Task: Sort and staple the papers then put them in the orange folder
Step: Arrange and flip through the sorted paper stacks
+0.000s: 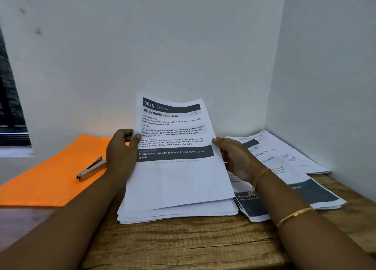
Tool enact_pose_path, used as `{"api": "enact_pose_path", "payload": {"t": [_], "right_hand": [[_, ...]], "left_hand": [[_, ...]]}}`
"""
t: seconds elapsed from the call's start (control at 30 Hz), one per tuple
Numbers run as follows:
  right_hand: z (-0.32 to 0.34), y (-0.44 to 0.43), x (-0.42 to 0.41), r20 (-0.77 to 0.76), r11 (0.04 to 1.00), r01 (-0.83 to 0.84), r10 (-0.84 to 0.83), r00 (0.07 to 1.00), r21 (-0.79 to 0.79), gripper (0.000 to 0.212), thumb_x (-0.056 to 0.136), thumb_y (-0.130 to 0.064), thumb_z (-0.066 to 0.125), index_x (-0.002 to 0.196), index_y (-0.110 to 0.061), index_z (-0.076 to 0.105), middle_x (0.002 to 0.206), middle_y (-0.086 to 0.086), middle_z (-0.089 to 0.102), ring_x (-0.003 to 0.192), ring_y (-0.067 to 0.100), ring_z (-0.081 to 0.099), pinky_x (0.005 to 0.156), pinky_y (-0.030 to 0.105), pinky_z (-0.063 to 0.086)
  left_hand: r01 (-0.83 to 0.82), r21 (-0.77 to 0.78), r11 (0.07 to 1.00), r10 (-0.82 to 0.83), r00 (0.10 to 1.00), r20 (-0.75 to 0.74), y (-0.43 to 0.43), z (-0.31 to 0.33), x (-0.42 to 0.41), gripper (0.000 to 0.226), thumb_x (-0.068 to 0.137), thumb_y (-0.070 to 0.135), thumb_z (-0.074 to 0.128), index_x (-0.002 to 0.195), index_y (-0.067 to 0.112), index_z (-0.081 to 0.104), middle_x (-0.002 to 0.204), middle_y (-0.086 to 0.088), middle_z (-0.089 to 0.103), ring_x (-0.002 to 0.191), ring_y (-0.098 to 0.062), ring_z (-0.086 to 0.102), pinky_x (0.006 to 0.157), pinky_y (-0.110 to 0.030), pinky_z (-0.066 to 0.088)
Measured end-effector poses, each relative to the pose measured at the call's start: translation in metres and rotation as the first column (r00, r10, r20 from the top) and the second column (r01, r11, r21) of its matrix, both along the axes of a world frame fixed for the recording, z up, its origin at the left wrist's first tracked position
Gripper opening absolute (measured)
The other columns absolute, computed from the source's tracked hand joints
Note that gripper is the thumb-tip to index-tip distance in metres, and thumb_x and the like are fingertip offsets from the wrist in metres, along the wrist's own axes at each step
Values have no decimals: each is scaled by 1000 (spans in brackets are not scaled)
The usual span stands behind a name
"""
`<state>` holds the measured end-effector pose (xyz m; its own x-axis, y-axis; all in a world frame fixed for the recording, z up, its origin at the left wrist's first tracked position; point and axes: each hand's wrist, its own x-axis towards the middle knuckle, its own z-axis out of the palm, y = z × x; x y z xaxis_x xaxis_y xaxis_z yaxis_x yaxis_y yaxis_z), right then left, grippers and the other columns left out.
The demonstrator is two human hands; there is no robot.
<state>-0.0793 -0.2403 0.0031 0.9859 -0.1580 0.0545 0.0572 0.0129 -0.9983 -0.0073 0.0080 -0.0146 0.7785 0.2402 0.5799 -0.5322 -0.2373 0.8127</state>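
White printed sheet [173, 172], headed "3646 KITCHEN, Spray Bottle Refill Test", is pinched at its left edge by the left hand [122, 149] and at its right edge by the right hand [234, 157]. Its top is raised off one stack of white papers [179, 212] on a brown wooden table [183, 245]. To the left, one silver stapler [91, 169] lies on one flat orange folder [50, 178]. To the right, more printed sheets [295, 188] reach the wall corner. Bare wood lies nearest.

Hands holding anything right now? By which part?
Yes, the top sheet: left hand pinches its left edge, right hand holds its right edge, far end raised off the stack.
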Motion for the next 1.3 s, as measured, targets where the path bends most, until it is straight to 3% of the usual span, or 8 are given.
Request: {"api": "enact_pose_path", "payload": {"t": [0.13,0.27,0.37,0.47,0.6,0.77,1.03,1.3], "right_hand": [[4,-1,-3,-52,993,-119,119,992,0,29,93,0,44,110,-13,63,115,12,67,98,28,61,93,43,49],[4,-8,-1,-133,999,-54,52,990,-10,42,85,6,40,122,-7,57,120,16,63,96,29,58,88,38,50],[9,-10,-2,-149,968,87,-124,981,-234,21,84,7,39,83,-4,57,85,12,61,70,23,55,60,22,50],[3,-23,0,11,646,285,-393,919,-708,27,86,-2,43,63,-14,35,69,2,41,64,18,43,55,24,34],[-5,-38,-6,103,370,355,-555,826,-858,7,85,-14,47,89,-13,53,101,9,60,94,30,57,83,33,43],[0,-57,-17,58,249,302,-676,734,-920,32,90,-23,48,121,-19,56,128,10,55,119,34,49,103,46,29],[-2,-77,-27,123,118,371,-816,565,-921,29,90,-20,47,116,-14,59,128,13,52,126,33,40,108,46,19],[-7,-84,-22,232,46,500,-847,479,-865,32,91,-14,43,118,-17,59,123,16,48,120,36,42,101,47,27]], "left_hand": [[38,9,999,-38,999,-34,-2,-1,0,11,92,17,59,101,13,56,99,-3,60,92,-16,55,68,-20,41],[85,-5,996,-85,993,-86,-2,0,-1,19,92,17,59,107,6,61,100,-7,65,91,-20,60,73,-26,43],[103,16,995,-99,983,-153,-6,1,-3,20,95,21,53,103,6,63,94,-3,64,76,-16,59,59,-20,44],[211,-24,977,-209,937,-281,-10,-1,-6,20,97,25,50,89,11,61,87,-1,64,66,-15,59,52,-19,49],[164,196,967,-104,953,-283,-5,-7,-2,17,94,19,55,79,15,62,89,-8,65,81,-24,59,75,-37,48],[99,309,946,-15,964,-264,-5,-7,-1,18,94,19,55,95,5,66,92,-5,61,85,-20,52,67,-28,35],[30,357,934,78,956,-284,-1,-12,5,21,92,19,56,92,1,66,98,-13,66,88,-28,55,76,-35,41],[49,381,923,77,948,-309,1,-14,6,15,88,16,61,90,2,66,98,-12,66,88,-24,55,76,-35,41]]}}
